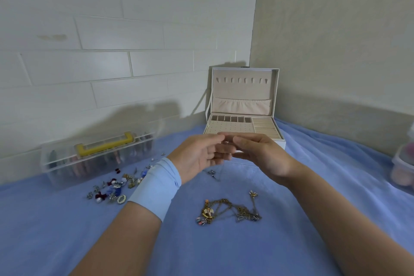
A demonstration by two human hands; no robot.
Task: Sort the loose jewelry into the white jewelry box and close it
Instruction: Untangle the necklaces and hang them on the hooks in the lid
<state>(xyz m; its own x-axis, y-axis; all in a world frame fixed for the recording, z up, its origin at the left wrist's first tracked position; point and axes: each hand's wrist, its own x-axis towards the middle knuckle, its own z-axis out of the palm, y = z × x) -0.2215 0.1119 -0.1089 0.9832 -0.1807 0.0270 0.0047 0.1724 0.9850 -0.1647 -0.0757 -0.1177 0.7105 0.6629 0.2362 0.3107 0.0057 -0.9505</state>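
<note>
The white jewelry box (277,96) stands open at the back of the blue cloth, its lid upright and its beige tray (230,127) showing. Just in front of it my left hand (197,154) and my right hand (264,154) meet fingertip to fingertip. Between them they pinch a small silver piece (226,142), which is blurred and mostly hidden. Several loose earrings and charms (112,186) lie in a pile at the left. A tangle of gold necklaces (228,210) lies near me, and one small silver charm (211,172) sits under my hands.
A clear plastic case with a yellow handle (98,154) stands at the left by the tiled wall. A lidded plastic tub (403,163) sits at the right edge. The box is set in the wall corner, on the blue cloth (324,186).
</note>
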